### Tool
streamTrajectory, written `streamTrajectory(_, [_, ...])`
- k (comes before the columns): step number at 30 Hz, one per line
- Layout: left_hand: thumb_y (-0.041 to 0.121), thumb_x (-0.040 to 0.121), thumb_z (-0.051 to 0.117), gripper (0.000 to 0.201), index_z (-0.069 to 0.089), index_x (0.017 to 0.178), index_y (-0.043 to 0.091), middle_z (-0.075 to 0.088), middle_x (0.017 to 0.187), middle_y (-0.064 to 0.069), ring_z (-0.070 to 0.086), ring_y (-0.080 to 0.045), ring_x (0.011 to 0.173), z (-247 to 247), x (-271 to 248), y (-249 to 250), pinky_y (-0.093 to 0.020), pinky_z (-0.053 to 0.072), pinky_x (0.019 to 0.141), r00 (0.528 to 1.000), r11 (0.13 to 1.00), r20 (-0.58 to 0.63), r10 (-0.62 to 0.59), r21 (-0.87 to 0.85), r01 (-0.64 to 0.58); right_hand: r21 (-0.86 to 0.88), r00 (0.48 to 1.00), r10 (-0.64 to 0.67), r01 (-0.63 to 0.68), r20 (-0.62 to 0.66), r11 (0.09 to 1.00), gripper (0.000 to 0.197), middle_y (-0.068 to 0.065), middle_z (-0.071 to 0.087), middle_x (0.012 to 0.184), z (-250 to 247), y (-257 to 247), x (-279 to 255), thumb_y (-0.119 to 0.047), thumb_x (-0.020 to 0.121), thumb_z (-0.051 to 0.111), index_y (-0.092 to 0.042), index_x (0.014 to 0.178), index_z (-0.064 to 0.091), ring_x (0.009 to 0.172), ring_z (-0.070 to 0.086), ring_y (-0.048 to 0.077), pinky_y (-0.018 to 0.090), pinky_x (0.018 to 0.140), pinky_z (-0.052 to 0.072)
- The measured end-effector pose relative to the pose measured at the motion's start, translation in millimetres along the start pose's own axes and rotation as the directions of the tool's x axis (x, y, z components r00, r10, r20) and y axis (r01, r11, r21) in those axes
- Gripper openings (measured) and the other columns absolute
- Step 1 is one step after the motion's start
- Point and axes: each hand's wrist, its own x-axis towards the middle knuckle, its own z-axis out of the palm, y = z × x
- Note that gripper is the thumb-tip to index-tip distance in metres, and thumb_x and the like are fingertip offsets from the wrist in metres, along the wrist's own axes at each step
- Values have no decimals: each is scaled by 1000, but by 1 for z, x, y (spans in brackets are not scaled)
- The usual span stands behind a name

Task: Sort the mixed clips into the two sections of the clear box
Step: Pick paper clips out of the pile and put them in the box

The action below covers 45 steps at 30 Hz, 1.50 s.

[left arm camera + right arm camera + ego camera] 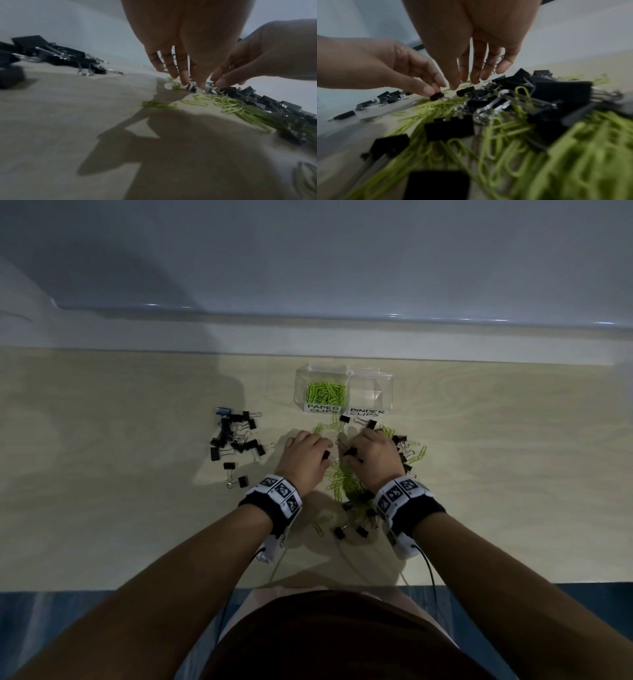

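A clear box stands at the back of the table. Its left section, labelled PAPER CLIPS, holds green paper clips. The right section, labelled BINDER CLIPS, holds nothing. A mixed pile of green paper clips and black binder clips lies in front of the box, under both hands. My left hand pinches a small black binder clip at the pile's left edge. My right hand points straight fingers down onto the pile and holds nothing that I can see.
A separate heap of black binder clips lies on the table to the left of my left hand. Stray clips lie between my wrists. The table's front edge is near my body; a wall ledge runs behind the box.
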Motion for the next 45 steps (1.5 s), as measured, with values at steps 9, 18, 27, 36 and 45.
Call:
streamTrajectory(9, [3,82,61,10,59,91,7,57,100,-10,52,-29,97,-4,0,1,-40,45,83,998,986,14,57,-155,-54,175,999,-31,36,-32,984,14,19,55,88,0,-5,-3,1,75,51,1,85,62,73,54,31,32,60,44])
streamTrajectory(18, [9,85,58,7,58,91,8,52,101,-11,50,-27,93,-25,-22,-53,-39,47,81,939,974,-264,-219,-115,195,19,953,163,-164,-256,986,18,12,60,85,-19,46,-12,4,72,56,-5,82,66,76,54,32,39,61,49])
streamTrajectory(27, [3,85,54,64,29,143,10,28,152,-6,28,-25,137,-15,29,-1,-43,29,111,993,985,107,45,159,-62,-123,967,-188,210,174,970,53,5,55,132,-13,0,37,5,76,56,-12,127,55,117,52,29,44,89,51])
streamTrajectory(36, [20,89,51,32,59,118,9,53,124,-8,42,-28,118,-6,-5,1,-42,36,98,973,970,50,227,82,-231,-167,973,-187,209,137,964,33,18,57,102,-17,22,23,7,72,60,0,103,63,93,55,37,48,76,52])
streamTrajectory(45, [35,81,67,30,61,95,8,56,103,-10,53,-28,88,24,-62,29,-39,47,77,756,832,400,519,-34,-554,-161,975,-30,67,221,985,39,10,50,117,-25,34,29,8,76,55,-8,111,61,110,45,31,41,80,52])
